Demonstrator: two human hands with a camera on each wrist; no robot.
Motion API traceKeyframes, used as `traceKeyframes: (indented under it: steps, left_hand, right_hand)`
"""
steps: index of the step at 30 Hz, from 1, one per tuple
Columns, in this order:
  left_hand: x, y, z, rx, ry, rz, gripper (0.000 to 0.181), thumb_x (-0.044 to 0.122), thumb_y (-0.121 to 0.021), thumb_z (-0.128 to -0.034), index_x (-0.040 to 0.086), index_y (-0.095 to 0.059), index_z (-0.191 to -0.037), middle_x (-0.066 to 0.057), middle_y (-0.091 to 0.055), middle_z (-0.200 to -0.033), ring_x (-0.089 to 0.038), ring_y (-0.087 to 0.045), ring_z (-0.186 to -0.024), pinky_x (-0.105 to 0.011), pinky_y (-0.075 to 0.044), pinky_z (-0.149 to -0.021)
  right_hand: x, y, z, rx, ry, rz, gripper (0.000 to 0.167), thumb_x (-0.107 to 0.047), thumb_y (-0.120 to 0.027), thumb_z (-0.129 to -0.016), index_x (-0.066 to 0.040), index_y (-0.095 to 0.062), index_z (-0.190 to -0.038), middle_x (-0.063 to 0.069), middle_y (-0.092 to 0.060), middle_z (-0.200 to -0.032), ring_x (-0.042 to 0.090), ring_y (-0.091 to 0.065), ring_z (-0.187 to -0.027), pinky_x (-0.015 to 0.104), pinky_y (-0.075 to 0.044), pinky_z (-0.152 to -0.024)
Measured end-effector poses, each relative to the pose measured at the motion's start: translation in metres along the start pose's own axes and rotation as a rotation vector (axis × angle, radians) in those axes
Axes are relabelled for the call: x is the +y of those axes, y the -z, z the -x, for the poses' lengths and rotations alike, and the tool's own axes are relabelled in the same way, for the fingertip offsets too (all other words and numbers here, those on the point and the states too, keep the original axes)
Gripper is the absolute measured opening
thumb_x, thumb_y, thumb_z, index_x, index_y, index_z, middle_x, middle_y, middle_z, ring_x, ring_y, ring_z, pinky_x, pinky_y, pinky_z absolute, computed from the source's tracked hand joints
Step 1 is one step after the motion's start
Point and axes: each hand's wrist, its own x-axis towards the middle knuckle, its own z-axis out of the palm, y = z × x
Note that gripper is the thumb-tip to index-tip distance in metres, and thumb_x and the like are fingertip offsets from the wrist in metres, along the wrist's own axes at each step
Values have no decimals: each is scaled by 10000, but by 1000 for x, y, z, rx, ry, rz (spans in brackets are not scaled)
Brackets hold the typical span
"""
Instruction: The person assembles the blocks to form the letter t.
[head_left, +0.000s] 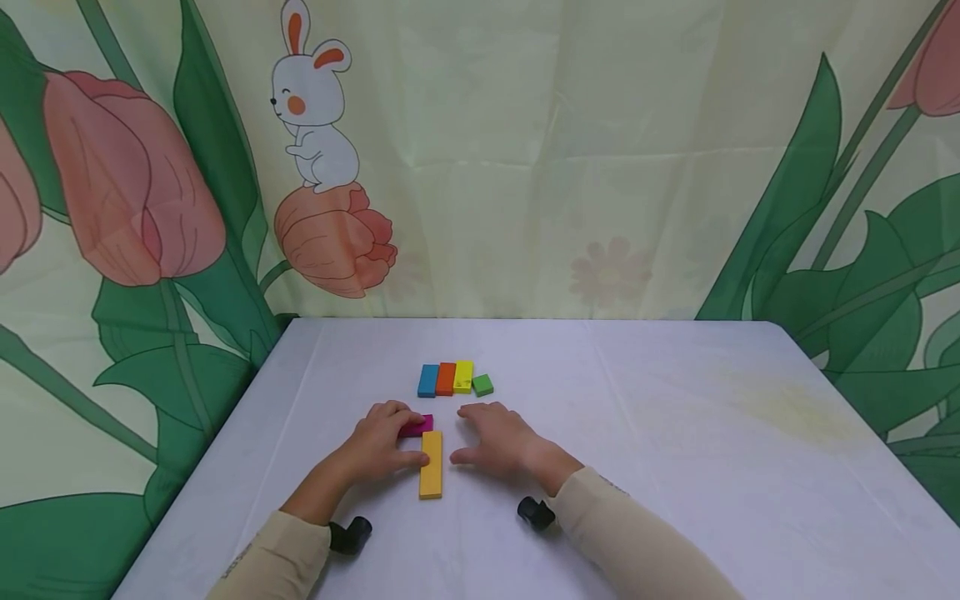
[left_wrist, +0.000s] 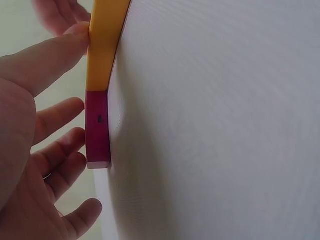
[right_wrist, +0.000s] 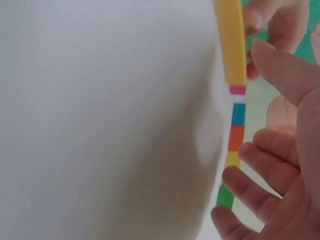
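A long orange-yellow block [head_left: 431, 475] lies lengthwise on the white table. Its far end meets a magenta block [head_left: 417, 427] lying crosswise. My left hand [head_left: 384, 440] is over the pair: the thumb [left_wrist: 75, 42] touches the orange-yellow block, and the fingertips [left_wrist: 76, 106] rest at the magenta one. Just right of the orange-yellow block, my right hand [head_left: 498, 442] has its fingers spread and holds nothing. In the right wrist view, its thumb [right_wrist: 272, 62] is close beside that block.
Behind the hands, a blue block [head_left: 427, 381], a red-orange block [head_left: 446, 379] and a yellow block [head_left: 463, 377] stand side by side. A small green block [head_left: 482, 385] sits turned at their right end. A printed curtain [head_left: 487, 167] hangs beyond the table's back edge.
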Motion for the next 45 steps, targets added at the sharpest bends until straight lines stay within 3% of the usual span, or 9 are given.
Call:
traceKeyframes:
  steps: [12, 22, 34, 45]
  left_hand:
    - [0, 0, 0, 2, 1, 28, 655, 378, -890, -738, 146, -644, -1299, -88, -529, -1312, -265, -458, -1229, -429, -536, -927]
    - [-1, 2, 0, 1, -10, 24, 645, 366, -891, -739, 134, -649, -1290, -82, -543, -1285, -272, -460, -1231, -438, -524, -946]
    - [-1, 1, 0, 3, -25, 23, 637, 381, -889, -738, 143, -652, -1279, -72, -549, -1262, -261, -470, -1210, -441, -523, -940]
    - [-2, -2, 1, 8, -35, 30, 631, 379, -890, -737, 141, -655, -1273, -74, -553, -1267, -274, -466, -1221, -452, -523, -938]
  right_hand:
    - [9, 6, -13, -10, -7, -29, 722, -461, -751, -878, -150, -485, -1473, 30, -523, -1431, 234, -456, -1331, 447, -420, -1071]
    - [11, 10, -18, 5, -48, -54, 756, -446, -759, -876, -145, -454, -1499, 49, -488, -1474, 254, -425, -1365, 475, -406, -1081]
    - [14, 13, -28, 36, -41, -68, 745, -441, -747, -891, -130, -445, -1497, 59, -479, -1480, 265, -422, -1364, 472, -395, -1090]
    - [3, 16, -35, 65, -65, 56, 777, -468, -769, -856, -188, -451, -1507, 31, -470, -1489, 271, -399, -1351, 480, -444, -1042]
